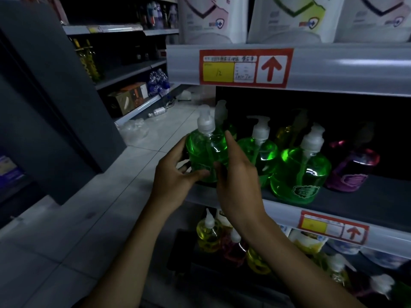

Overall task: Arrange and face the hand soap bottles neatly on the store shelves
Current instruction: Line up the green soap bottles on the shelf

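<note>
Both hands are on a clear green hand soap bottle [205, 152] that stands at the left end of the middle shelf [367, 203], just at its front edge. The bottle is filled almost to the neck with bright green liquid, the dip tube shows through it, and a white pump caps it.

The left hand [175, 174] grips the bottle's left side, its thumb laid across the lower front and its fingers curled round the far side. The right hand [238, 183] holds the right side, thumb pressed on the front, index finger stretched up along the shoulder, fingers spread.

Just right of the held bottle stands a second green bottle [259, 152], equally full, and right of that, nearer the edge, a third green bottle [300, 176]. Further right is a purple soap bottle [353, 170]. Behind and to the right, a yellow bottle [283, 134] stands in shadow.

Below the held bottle, on the lower shelf, is a yellow soap bottle [209, 234] with a pink bottle [233, 247] beside it. Above it hangs a red price tag [244, 67] with an arrow pointing up.
</note>
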The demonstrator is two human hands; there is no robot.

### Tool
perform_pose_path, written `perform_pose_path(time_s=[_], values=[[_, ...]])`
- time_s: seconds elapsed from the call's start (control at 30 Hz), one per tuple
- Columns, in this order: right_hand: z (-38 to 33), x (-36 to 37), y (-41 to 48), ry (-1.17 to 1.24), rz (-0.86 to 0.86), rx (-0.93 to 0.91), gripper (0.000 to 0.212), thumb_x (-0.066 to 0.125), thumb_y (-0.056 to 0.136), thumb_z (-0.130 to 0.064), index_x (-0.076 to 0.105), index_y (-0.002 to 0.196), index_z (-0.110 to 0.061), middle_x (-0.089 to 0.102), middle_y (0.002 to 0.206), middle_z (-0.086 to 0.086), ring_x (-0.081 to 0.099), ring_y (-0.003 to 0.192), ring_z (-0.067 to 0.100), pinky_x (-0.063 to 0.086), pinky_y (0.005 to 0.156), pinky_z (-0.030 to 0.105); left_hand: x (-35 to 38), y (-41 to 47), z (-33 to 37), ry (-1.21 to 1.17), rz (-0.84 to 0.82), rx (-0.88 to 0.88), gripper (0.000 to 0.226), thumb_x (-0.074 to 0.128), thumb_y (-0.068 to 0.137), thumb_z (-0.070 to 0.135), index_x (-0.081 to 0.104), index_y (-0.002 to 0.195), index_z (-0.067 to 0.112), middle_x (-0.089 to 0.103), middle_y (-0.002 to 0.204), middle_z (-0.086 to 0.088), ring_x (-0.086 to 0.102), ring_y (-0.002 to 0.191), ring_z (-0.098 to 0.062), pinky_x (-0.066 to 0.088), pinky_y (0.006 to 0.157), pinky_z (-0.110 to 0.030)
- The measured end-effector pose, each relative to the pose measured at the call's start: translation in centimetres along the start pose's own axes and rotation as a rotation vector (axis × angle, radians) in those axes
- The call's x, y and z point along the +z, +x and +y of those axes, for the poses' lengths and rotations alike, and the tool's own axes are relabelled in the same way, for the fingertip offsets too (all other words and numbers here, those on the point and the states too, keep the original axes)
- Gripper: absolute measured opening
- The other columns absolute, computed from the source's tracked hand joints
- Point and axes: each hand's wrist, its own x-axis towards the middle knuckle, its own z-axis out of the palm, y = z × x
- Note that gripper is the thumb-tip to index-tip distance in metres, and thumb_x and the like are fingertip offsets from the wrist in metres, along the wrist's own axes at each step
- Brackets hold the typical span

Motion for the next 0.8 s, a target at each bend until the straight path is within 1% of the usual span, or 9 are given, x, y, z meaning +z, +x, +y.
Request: perform_pose_path(time_s=[0.07,0.13,0.23,0.3,0.4,0.5,0.57,0.7,0.8], values=[[0.5,0.6,0.3,-0.010,-0.020,0.016,0.075,0.055,0.093,-0.002,0.015,0.155,-0.013,0.037,0.153,0.012,0.048,0.130,0.030,0.047,0.098,0.037,0.1,0.3,-0.5,0.014,-0.021,-0.013,0.074,0.074,0.068,-0.010,0.053,0.131,0.024,0.067,0.117,0.005,0.060,0.112,-0.008,0.051,0.094,-0.032],[1.0,1.0,0.4,-0.005,-0.050,0.042,0.075,0.054,0.093,-0.002,0.013,0.155,-0.012,0.046,0.145,0.014,0.056,0.116,0.033,0.046,0.082,0.031,0.0,0.3,-0.9,0.049,-0.032,-0.023,0.073,0.075,0.068,-0.007,0.054,0.130,0.027,0.068,0.116,0.007,0.061,0.111,-0.008,0.051,0.095,-0.035],[1.3,0.8,0.2,0.002,-0.115,0.071,0.080,0.054,0.090,0.000,0.009,0.155,-0.014,0.052,0.138,0.014,0.060,0.101,0.034,0.032,0.070,0.024,0.0,0.2,-1.5,0.089,-0.029,-0.031,0.073,0.078,0.069,0.000,0.052,0.129,0.035,0.066,0.116,0.014,0.059,0.111,-0.003,0.050,0.092,-0.028],[1.3,-0.1,0.0,-0.024,-0.155,0.053,0.083,0.057,0.088,-0.001,0.009,0.155,-0.015,0.050,0.141,0.012,0.061,0.102,0.032,0.037,0.069,0.025,-0.3,0.3,-1.5,0.117,-0.060,-0.051,0.073,0.079,0.071,0.006,0.050,0.129,0.039,0.064,0.118,0.017,0.058,0.111,-0.001,0.050,0.088,-0.024],[1.2,-2.3,-1.0,-0.070,-0.067,0.006,0.065,0.058,0.086,-0.003,0.038,0.147,-0.015,0.059,0.132,0.008,0.064,0.105,0.027,0.049,0.078,0.028,-0.9,1.4,-0.7,0.066,-0.129,-0.128,0.059,0.070,0.074,0.020,0.052,0.129,0.032,0.063,0.120,0.011,0.058,0.112,-0.007,0.048,0.086,-0.026],[1.2,-5.1,-1.8,-0.074,0.106,-0.023,0.044,0.060,0.084,-0.002,0.059,0.125,-0.018,0.058,0.124,0.001,0.064,0.095,0.021,0.056,0.077,0.038,-1.4,4.1,0.0,-0.170,0.128,-0.228,0.037,0.054,0.080,0.025,0.060,0.116,0.024,0.064,0.111,-0.001,0.059,0.108,-0.018,0.046,0.085,-0.031],[1.8,-6.1,-1.8,-0.124,0.114,0.025,0.049,0.061,0.083,-0.002,0.054,0.127,-0.020,0.045,0.133,0.003,0.064,0.084,0.022,0.056,0.065,0.041,-1.2,6.1,0.2,-0.266,0.189,-0.298,0.023,0.049,0.091,0.023,0.062,0.109,0.023,0.065,0.106,-0.002,0.059,0.108,-0.021,0.045,0.086,-0.033],[2.9,-6.3,-1.5,-0.347,-0.109,0.098,0.086,0.063,0.079,0.000,0.025,0.148,-0.036,0.009,0.158,0.011,0.066,0.079,0.029,0.051,0.056,0.031,0.5,9.1,-0.3,-0.329,0.002,-0.377,0.032,0.047,0.093,0.025,0.062,0.119,0.014,0.067,0.109,-0.007,0.060,0.105,-0.024,0.045,0.094,-0.037],[3.3,-6.0,-0.9,-0.465,-0.243,0.147,0.100,0.062,0.083,-0.005,0.000,0.149,-0.048,-0.013,0.160,0.016,0.067,0.079,0.030,0.038,0.055,0.026,1.6,10.5,-0.4,-0.252,-0.104,-0.359,0.024,0.039,0.097,0.019,0.063,0.097,0.015,0.072,0.073,0.006,0.065,0.075,-0.011,0.050,0.071,-0.021]])
